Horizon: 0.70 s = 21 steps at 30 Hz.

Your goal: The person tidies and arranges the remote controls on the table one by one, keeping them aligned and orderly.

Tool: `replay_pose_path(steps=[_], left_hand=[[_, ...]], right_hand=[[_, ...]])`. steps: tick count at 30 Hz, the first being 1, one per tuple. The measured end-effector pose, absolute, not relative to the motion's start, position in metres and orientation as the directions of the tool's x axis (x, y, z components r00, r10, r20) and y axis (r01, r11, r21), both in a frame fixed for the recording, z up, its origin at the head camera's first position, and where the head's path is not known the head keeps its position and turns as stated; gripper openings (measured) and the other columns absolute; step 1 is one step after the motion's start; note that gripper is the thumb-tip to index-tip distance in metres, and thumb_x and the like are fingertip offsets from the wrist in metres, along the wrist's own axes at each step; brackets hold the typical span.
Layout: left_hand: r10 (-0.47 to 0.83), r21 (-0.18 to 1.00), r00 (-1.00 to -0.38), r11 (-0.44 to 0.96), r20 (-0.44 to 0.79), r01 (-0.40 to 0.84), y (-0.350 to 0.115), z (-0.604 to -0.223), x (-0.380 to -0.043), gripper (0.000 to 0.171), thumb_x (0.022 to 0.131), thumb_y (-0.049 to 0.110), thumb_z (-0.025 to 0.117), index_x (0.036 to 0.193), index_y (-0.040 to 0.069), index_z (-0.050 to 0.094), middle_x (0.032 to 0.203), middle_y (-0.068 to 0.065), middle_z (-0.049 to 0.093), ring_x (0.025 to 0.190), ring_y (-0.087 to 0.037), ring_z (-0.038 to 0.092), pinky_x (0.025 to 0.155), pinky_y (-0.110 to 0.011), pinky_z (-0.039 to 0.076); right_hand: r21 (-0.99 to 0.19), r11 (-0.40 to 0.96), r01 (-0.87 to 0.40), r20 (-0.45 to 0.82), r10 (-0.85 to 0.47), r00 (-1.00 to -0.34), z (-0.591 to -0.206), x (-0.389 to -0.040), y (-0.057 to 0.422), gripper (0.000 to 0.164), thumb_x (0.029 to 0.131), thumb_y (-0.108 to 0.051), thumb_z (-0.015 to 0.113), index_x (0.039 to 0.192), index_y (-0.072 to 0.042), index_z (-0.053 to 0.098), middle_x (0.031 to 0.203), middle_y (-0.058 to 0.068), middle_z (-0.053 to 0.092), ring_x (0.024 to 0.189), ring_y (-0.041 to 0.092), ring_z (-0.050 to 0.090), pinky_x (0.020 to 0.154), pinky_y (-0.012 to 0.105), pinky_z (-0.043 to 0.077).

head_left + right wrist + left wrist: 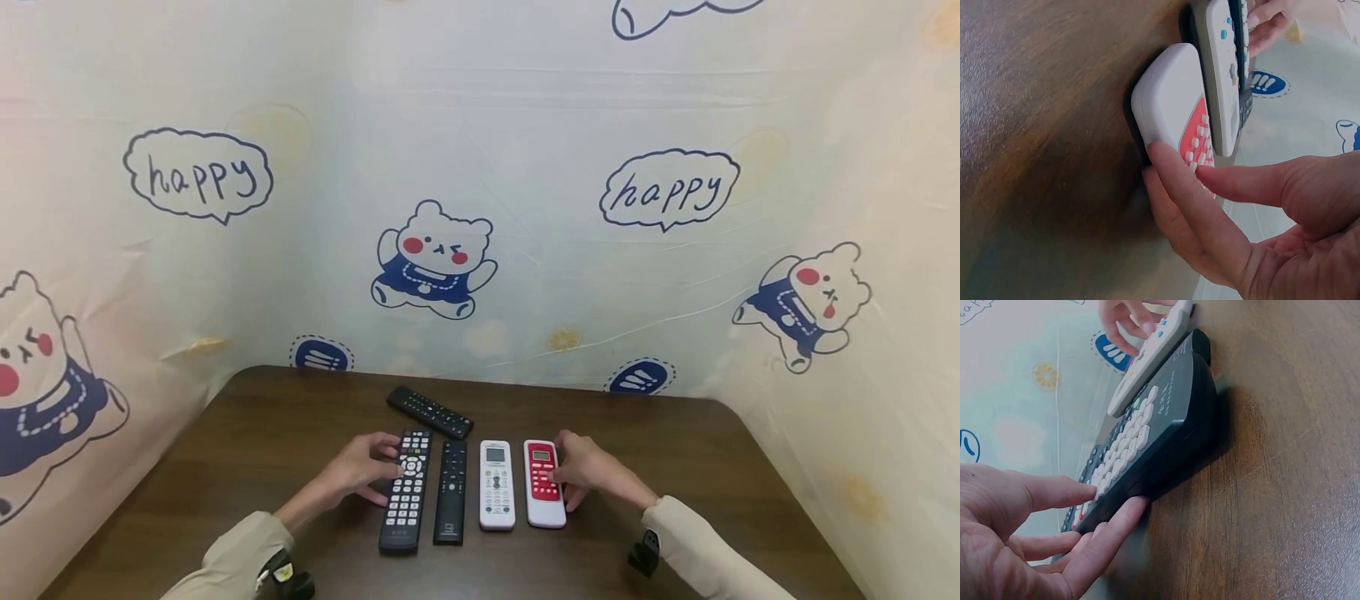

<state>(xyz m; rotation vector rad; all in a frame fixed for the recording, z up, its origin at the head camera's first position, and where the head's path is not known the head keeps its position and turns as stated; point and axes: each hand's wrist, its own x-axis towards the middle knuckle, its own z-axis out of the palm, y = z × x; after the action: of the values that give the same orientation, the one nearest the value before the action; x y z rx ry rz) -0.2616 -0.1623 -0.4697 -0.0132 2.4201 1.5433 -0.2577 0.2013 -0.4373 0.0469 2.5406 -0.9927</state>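
My left hand (pixel 360 468) grips the left edge of a black remote control with white buttons (pixel 406 498). In the left wrist view its thumb lies on the buttons and its fingers touch the side. At the row's right end, my right hand (pixel 588 468) holds a white remote control with a red face (pixel 544 492), thumb on the face and fingers along the right side. Both remotes lie on the table, face up. Between them are a slim black remote control (pixel 450 496) and a white remote control with a small screen (pixel 497 496).
Another black remote control (pixel 430 412) lies slanted behind the row, its right end close to the slim black one. The brown wooden table (pixel 300 400) meets a pale printed cloth (pixel 540 292) at the back and sides.
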Motion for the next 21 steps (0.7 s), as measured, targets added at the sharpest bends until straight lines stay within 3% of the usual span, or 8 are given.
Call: replay_pose_path(steps=[10,14,17,21], left_hand=[[0.138,0.889,-0.96,0.428,-0.244,-0.164,-0.162,-0.469,-0.263,0.061,0.089,0.0,0.077,0.144,-0.007,0.051,0.134,-0.03,0.056,0.092,-0.029,0.069,0.062,-0.041,0.069],[0.144,0.883,-0.957,0.439,-0.253,-0.168,-0.161,-0.466,-0.263,0.061,0.09,0.0,0.077,0.144,-0.008,0.051,0.133,-0.031,0.055,0.093,-0.031,0.069,0.062,-0.041,0.069],[0.143,0.88,-0.956,0.444,-0.257,-0.17,-0.162,-0.466,-0.263,0.061,0.09,0.0,0.077,0.144,-0.007,0.051,0.133,-0.03,0.056,0.092,-0.03,0.07,0.062,-0.041,0.069],[0.152,0.88,-0.955,0.446,-0.254,-0.163,-0.162,-0.466,-0.263,0.061,0.09,0.0,0.077,0.144,-0.007,0.051,0.133,-0.03,0.055,0.093,-0.029,0.07,0.062,-0.041,0.069]], right_hand=[[-0.487,0.873,0.033,-0.285,-0.123,-0.951,-0.426,-0.267,0.195,0.041,0.094,-0.007,0.077,0.13,0.001,0.059,0.096,0.016,0.068,0.067,0.024,0.068,0.052,0.035,0.065],[-0.429,0.896,-0.115,-0.14,-0.192,-0.971,-0.422,-0.273,0.191,0.037,0.094,-0.009,0.077,0.126,0.003,0.062,0.106,0.019,0.072,0.079,0.025,0.069,0.065,0.039,0.066],[-0.437,0.876,-0.207,-0.039,-0.248,-0.968,-0.421,-0.282,0.189,0.033,0.094,-0.007,0.076,0.124,0.003,0.065,0.111,0.019,0.073,0.091,0.026,0.071,0.078,0.042,0.067],[-0.46,0.832,-0.31,0.063,-0.318,-0.946,-0.422,-0.296,0.188,0.022,0.096,-0.004,0.073,0.117,-0.002,0.07,0.11,0.014,0.073,0.097,0.026,0.07,0.085,0.043,0.066]])
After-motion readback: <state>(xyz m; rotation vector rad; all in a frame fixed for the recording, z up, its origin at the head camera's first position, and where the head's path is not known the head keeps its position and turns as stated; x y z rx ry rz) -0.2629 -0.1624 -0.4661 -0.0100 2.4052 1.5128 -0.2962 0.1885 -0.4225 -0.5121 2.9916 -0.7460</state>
